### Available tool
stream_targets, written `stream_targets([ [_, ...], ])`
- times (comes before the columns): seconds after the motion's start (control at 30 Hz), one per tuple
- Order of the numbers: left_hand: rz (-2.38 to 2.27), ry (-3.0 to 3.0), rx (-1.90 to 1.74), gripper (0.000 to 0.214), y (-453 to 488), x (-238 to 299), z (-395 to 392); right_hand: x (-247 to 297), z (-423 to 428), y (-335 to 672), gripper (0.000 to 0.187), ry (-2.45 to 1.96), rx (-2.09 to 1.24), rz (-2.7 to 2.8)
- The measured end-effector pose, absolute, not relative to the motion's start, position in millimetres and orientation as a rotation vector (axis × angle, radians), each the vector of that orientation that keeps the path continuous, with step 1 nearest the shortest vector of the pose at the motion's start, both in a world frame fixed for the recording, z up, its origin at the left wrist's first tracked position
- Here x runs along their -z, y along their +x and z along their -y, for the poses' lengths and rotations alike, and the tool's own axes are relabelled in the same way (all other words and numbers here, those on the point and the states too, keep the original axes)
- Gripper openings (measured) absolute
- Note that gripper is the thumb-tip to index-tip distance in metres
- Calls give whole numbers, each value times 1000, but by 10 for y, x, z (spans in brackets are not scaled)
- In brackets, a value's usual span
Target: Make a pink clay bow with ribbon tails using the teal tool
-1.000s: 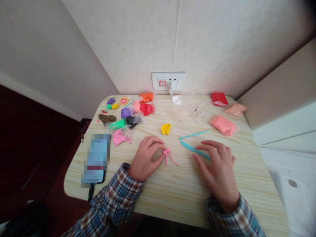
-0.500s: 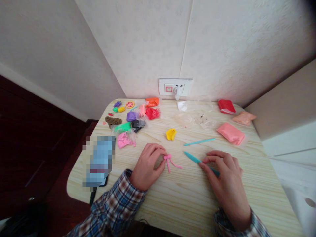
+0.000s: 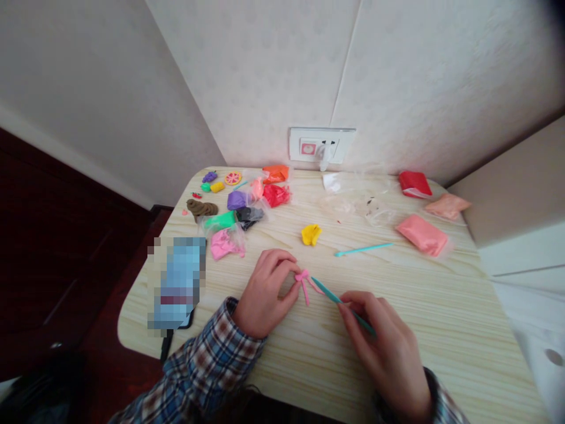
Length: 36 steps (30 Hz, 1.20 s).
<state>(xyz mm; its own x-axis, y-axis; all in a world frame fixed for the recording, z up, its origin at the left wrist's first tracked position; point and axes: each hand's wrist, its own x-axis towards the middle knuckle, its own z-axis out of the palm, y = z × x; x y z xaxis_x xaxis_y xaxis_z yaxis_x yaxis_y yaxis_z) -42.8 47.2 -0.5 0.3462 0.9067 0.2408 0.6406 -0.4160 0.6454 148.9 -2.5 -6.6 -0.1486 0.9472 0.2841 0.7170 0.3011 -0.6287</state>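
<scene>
Head view: pinching pink clay bow [image 3: 303, 277] with left hand [image 3: 263, 291], pressing teal modelling tool [image 3: 329, 292], pinched in right hand [image 3: 385, 348], against it, needing gentleness.

Under our fingers [image 3: 279, 257] we see a pale wooden table [image 3: 441, 294]; beyond them a cream wall [image 3: 265, 70] with a white socket [image 3: 321, 145]; left, dark floor [image 3: 128, 247]; right, a white cabinet [image 3: 529, 253].

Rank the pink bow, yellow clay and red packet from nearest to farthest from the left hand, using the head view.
1. pink bow: at the fingertips of the left hand.
2. yellow clay: mid-table, beyond the bow.
3. red packet: far right, near the wall.
</scene>
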Motion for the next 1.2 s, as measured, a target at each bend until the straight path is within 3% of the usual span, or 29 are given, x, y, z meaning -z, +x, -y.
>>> stream_targets([
  [0.43, -1228, 2204, -605, 49, -487, -45, -459, 77, 51, 1633, 11, -1547, -587, 1809],
  [1.2, -1284, 2244, -623, 53, -426, 9, -478, 47, 79, 1567, 8, -1543, -559, 1829],
])
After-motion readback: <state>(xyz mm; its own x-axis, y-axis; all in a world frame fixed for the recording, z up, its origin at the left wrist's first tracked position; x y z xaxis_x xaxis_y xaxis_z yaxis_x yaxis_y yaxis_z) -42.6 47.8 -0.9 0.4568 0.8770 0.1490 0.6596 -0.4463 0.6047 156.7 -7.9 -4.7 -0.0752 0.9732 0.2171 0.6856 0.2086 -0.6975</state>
